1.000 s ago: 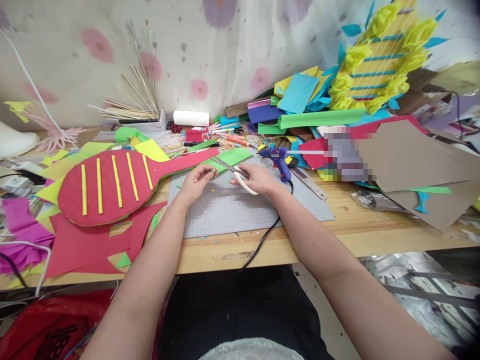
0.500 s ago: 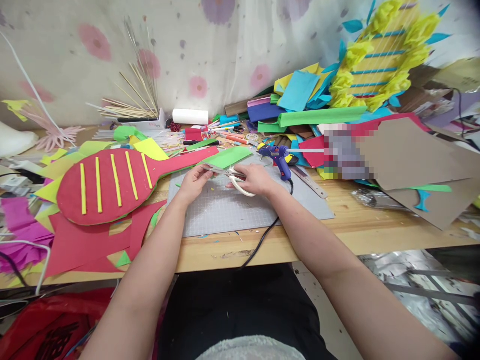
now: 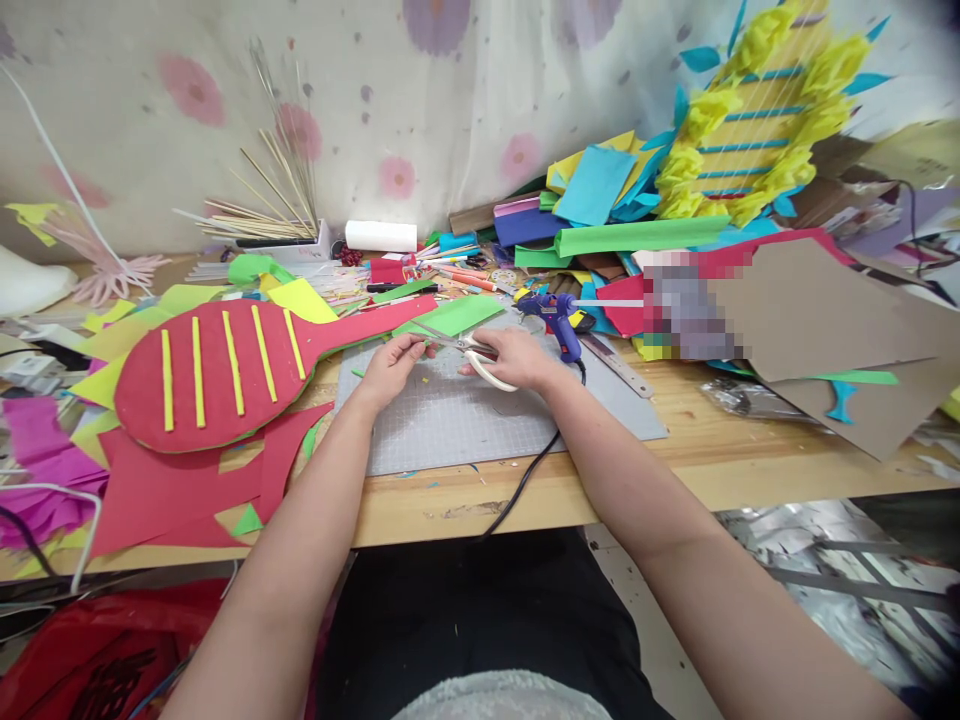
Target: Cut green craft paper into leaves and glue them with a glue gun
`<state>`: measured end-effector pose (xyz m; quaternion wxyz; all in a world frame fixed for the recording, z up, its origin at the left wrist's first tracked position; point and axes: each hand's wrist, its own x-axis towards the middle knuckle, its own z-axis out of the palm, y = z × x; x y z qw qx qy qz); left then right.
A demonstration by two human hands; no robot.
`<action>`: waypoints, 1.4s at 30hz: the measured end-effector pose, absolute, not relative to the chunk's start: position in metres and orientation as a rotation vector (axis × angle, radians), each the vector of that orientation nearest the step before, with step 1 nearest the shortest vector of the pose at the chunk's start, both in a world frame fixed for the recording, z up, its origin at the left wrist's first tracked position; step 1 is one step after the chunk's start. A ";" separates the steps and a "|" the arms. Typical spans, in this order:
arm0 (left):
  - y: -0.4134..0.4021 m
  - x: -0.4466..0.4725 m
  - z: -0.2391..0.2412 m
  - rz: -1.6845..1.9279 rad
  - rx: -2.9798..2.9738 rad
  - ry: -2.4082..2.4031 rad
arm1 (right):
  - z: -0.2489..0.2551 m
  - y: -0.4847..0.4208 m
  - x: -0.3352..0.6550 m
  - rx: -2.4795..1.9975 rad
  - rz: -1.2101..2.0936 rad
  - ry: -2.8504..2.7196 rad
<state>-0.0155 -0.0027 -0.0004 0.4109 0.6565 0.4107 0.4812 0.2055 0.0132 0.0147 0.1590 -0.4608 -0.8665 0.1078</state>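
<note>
In the head view my right hand [image 3: 519, 360] grips a pair of scissors [image 3: 487, 370] with white handles. Their metal blades are parted and point left toward my other hand. The thumb and fingers of my left hand [image 3: 391, 368] are pinched together near the blade tips; a small bit shows at the fingertips, too small to name. Both hands are above a grey cutting mat [image 3: 450, 440]. Behind the blades lies a green sheet [image 3: 461, 314]. A red guitar-like cutout [image 3: 214, 380] with yellow strips lies to the left.
Right of my hands lie a blue glue gun [image 3: 556, 318] and a metal ruler [image 3: 616, 366]. The glue gun's black cord [image 3: 523, 482] crosses the mat and table edge. Brown cardboard [image 3: 832, 310] is piled at right. Red scraps [image 3: 165, 490] lie at front left, and sticks [image 3: 262, 205] stand behind.
The scissor blades have parted wider, one blade now angled up past my left fingertips. My left hand has shifted slightly, still pinched.
</note>
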 end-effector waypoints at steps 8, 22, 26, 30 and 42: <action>-0.003 -0.016 -0.001 1.199 1.698 1.036 | 0.014 0.010 0.200 -1.280 0.321 -2.471; -0.004 -0.015 0.000 1.183 1.579 0.978 | 0.013 0.015 0.206 -1.229 0.395 -2.506; -0.004 -0.015 -0.002 1.170 1.531 0.980 | 0.014 0.012 0.203 -1.250 0.331 -2.512; -0.004 -0.014 -0.001 1.170 1.488 0.970 | 0.016 0.011 0.203 -1.277 0.297 -2.492; -0.007 -0.012 0.005 1.216 1.464 0.892 | 0.014 0.016 0.208 -1.511 0.339 -2.245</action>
